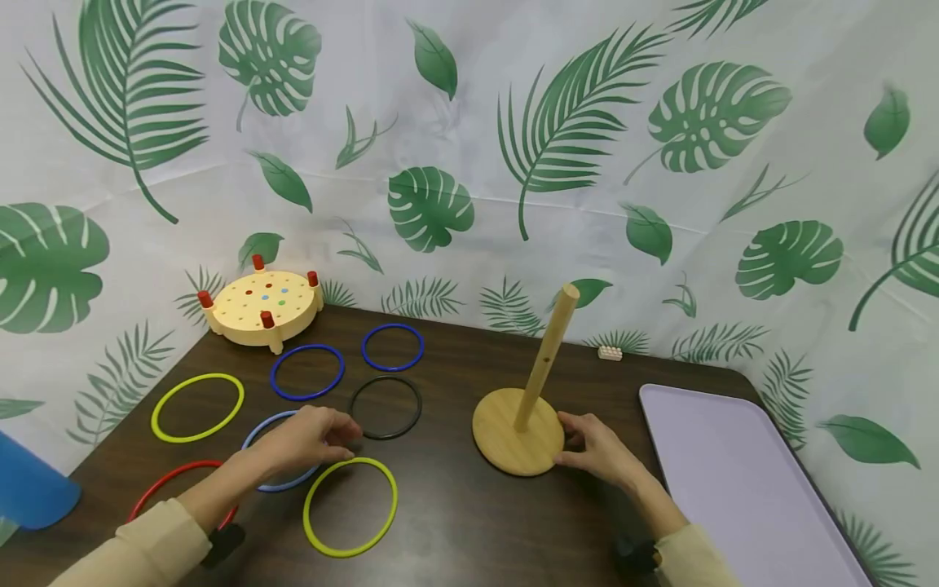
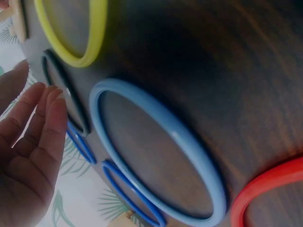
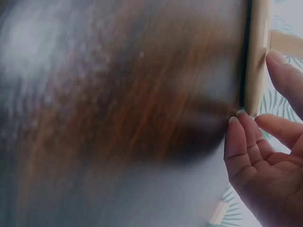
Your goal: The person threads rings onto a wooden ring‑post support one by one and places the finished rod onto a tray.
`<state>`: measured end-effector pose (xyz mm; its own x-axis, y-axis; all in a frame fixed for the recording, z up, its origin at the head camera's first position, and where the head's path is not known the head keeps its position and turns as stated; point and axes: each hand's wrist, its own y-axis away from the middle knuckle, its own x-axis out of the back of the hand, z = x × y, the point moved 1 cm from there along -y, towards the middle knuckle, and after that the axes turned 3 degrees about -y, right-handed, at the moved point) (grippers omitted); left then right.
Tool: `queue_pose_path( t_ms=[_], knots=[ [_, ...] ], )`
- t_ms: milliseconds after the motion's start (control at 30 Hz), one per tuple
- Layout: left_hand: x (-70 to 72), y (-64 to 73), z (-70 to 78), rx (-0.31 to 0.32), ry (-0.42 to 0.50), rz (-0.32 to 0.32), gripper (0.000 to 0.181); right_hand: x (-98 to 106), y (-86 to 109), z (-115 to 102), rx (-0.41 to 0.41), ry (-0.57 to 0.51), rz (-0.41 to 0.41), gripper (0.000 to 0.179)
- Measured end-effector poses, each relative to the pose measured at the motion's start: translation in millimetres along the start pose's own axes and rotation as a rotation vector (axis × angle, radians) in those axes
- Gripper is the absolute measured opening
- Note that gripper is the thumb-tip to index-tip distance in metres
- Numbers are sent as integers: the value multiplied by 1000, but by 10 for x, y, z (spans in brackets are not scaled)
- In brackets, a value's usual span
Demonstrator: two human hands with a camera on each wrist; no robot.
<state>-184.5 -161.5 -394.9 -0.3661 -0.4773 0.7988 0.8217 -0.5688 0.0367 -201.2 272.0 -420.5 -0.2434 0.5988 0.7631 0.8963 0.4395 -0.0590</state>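
My right hand (image 1: 597, 448) holds the rim of a round wooden base (image 1: 495, 432), with thumb and fingertips at its right edge. A wooden post (image 1: 546, 359) rises from that base. In the right wrist view, the thumb (image 3: 286, 78) and fingertips meet the edge of the base (image 3: 258, 71). My left hand (image 1: 311, 440) hovers over the light blue ring (image 1: 282, 487), holding nothing, its fingers loosely bent. Close to its fingertips lie a black ring (image 1: 352, 416) and a yellow ring (image 1: 394, 489). The left wrist view shows the hand (image 2: 33, 142) beside the light blue ring (image 2: 175, 135).
Further rings lie on the left: red (image 1: 150, 493), another yellow (image 1: 157, 416) and two dark blue ones (image 1: 341, 367). Behind them stands a cream pegged board (image 1: 257, 326). A lilac tray (image 1: 734, 473) is at the right, a blue object (image 1: 33, 481) at the left edge.
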Motion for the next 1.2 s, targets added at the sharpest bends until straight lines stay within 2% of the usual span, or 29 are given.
queue_pose_path(
  t_ms=[100,200,367,700,1000,1200],
  knots=[
    [-38,3,-30,15,-4,-9,24,-13,-7,-9,39,-3,-6,69],
    [-74,-11,-42,19,-12,-5,24,-24,-8,-8,25,-4,-1,69],
    [-113,-44,-46,4,-41,0,21,-31,-20,22,20,-13,-8,70],
    [-183,-72,-54,-49,-116,23,17,-25,-45,43,69,-57,-33,68],
    [-220,-73,-53,-45,-130,17,20,-35,-6,37,39,-40,1,70],
    [-211,-59,21,-30,-165,7,18,-35,-4,59,43,-29,-1,70]
  ],
)
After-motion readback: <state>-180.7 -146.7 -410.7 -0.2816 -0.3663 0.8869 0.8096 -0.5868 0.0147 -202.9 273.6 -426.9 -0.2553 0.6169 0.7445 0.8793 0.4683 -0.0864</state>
